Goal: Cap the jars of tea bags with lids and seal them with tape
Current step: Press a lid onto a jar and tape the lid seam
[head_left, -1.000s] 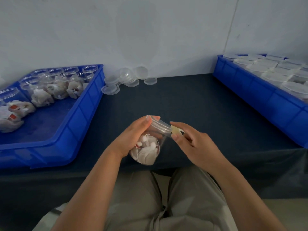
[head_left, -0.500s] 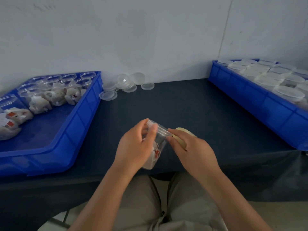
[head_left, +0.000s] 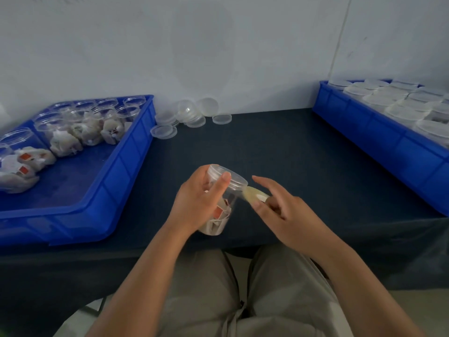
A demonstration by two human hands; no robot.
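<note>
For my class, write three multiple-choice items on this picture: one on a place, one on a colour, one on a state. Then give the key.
1. Where is the tape roll?
A. on the floor
B. in the right hand
C. on the person's lap

2. What colour are the left bin and the right bin?
A. red
B. green
C. blue

3. The jar in the left hand is
A. capped with a lid
B. open
C. lying flat on the table

Key:
1 B, the right hand's fingers pinch the roll.
2 C, the walls of both bins are blue.
3 A, a clear lid sits on the jar's mouth.
</note>
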